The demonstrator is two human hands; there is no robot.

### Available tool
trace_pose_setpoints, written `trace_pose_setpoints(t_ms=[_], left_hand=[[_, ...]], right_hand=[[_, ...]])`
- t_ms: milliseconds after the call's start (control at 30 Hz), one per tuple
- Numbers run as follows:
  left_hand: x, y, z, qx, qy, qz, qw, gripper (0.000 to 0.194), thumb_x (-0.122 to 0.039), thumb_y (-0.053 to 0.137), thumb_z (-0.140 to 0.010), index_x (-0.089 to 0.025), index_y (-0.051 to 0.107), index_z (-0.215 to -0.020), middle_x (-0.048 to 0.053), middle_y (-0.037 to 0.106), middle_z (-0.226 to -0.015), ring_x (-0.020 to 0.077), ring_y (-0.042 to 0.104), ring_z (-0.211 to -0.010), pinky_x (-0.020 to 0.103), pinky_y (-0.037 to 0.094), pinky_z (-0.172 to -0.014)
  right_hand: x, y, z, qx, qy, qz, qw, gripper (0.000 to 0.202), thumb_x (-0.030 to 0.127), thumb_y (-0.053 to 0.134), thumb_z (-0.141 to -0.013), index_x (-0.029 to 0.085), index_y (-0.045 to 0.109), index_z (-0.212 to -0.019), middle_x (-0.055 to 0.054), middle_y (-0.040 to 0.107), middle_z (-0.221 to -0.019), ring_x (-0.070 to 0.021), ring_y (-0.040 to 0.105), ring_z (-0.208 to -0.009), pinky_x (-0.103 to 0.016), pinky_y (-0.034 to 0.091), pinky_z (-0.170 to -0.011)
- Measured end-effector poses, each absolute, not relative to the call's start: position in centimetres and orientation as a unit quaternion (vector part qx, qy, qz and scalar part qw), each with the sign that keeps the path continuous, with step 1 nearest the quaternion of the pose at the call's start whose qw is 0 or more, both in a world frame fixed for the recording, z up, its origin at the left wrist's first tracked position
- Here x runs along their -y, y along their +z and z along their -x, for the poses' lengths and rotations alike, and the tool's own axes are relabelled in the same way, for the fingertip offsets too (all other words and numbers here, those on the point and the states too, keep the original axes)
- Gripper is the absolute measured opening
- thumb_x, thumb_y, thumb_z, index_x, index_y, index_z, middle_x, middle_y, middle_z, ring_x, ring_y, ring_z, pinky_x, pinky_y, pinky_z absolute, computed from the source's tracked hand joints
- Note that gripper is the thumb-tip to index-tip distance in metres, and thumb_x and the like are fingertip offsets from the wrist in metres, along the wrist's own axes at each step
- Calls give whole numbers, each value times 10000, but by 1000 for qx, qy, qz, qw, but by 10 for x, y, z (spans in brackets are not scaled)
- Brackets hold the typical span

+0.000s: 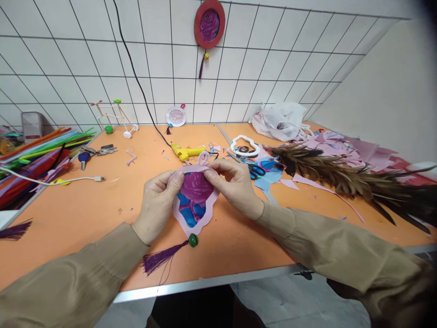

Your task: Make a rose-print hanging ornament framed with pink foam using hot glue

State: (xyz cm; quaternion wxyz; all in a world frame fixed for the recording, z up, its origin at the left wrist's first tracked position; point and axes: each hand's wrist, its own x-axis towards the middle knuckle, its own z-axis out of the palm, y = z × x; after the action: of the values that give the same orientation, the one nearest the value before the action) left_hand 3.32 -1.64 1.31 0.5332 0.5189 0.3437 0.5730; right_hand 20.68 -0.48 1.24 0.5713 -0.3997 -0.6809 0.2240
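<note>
Between my two hands is a pink-framed hanging ornament with a purple flower and blue patches inside its scalloped border. My left hand pinches its upper left edge, thumb on the front. The upper right edge is held the same way by my right hand. A pink loop stands up at the ornament's top. From its lower tip hang a green bell and a purple tassel, which trails left over the table. My fingertips behind the ornament are hidden.
A yellow glue gun lies just beyond my hands. Scissors, a white scalloped frame and brown feathers are on the right. Colourful pipe cleaners, keys and a white cable lie left. A red round ornament hangs on the wall.
</note>
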Motion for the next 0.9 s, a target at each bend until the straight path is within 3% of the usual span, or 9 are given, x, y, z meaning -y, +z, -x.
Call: trace_pose_setpoints(t_ms=[300,533,733,900], left_hand=[[15,11,-33,-349,563,-531,529,372,-531,808,-719,-172,745,-639,14,656,-572,120,531,-513,241,427,-502],[14,10,-31,-340,562,-522,544,308,-458,847,-701,-189,807,-846,43,747,-718,166,663,-664,262,541,-640],[11,11,-32,-356,560,-537,521,325,-493,840,-693,-173,783,-685,39,713,-620,144,601,-559,262,493,-553],[10,9,-31,-357,559,-534,524,324,-486,825,-715,-166,787,-688,39,712,-622,139,591,-559,256,487,-558]], right_hand=[[2,14,-204,679,244,390,572,246,340,629,-834,194,617,-636,-9,630,-627,-125,520,-585,-271,419,-558],[1,12,-203,676,263,383,572,224,312,633,-825,186,630,-639,-8,625,-616,-119,509,-573,-260,412,-540],[0,11,-201,677,281,389,558,266,344,644,-832,178,631,-624,-5,608,-601,-117,519,-571,-253,427,-537],[-1,12,-200,670,293,390,559,241,347,650,-814,178,652,-643,-7,626,-605,-123,529,-574,-253,441,-538]])
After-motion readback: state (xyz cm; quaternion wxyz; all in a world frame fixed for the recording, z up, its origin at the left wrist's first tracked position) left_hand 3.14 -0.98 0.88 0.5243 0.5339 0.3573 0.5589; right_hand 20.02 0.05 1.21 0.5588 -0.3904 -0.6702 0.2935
